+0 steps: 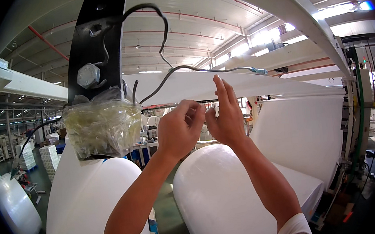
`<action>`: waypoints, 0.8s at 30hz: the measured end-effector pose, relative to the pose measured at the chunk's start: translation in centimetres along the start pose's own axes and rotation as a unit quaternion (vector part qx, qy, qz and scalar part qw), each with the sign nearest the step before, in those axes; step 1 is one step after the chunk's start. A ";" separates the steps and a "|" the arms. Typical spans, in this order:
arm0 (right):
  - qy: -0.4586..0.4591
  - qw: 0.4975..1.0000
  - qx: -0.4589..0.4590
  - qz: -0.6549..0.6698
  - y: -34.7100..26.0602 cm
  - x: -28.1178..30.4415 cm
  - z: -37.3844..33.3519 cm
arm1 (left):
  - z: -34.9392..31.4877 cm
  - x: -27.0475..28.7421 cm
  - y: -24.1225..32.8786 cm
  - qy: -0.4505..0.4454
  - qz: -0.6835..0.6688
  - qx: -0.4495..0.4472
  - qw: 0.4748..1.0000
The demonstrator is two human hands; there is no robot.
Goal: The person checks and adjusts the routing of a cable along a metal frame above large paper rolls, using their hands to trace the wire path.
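Both hands are raised to a thin grey cable (201, 69) strung beneath a white machine frame (294, 12). The left hand (180, 129) is curled, fingertips pinched, apparently on something too small to identify. The right hand (224, 115) is open, fingers upright, tips touching the cable. The cable's long axis runs roughly left to right, its blue-tipped end (260, 71) pointing right. The handling appears under way; white fabric rolls (222, 195) lie below.
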State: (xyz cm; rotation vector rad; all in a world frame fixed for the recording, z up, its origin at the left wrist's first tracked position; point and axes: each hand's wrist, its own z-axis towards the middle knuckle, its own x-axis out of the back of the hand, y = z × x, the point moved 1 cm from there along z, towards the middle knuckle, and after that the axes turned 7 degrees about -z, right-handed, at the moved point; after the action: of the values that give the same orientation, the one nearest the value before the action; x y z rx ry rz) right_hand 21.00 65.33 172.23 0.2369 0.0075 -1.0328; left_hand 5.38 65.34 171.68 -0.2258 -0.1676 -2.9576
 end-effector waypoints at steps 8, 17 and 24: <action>-0.045 0.996 -0.052 0.054 0.2 -1.7 0.6 | 0.5 0.6 -0.9 -0.030 0.060 0.000 0.998; -0.027 0.997 -0.043 0.055 0.8 -2.6 1.5 | 3.3 -0.2 1.0 -0.052 0.197 -0.021 0.979; -0.024 0.997 -0.034 0.070 1.1 -1.8 1.9 | 4.3 -0.7 1.5 -0.058 0.294 0.013 0.954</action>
State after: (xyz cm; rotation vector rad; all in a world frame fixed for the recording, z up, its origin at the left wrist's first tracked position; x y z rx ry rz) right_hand 20.80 67.06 174.47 0.1477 -0.0176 -0.8969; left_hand 6.91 64.50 175.97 -0.3730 -0.1261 -2.3488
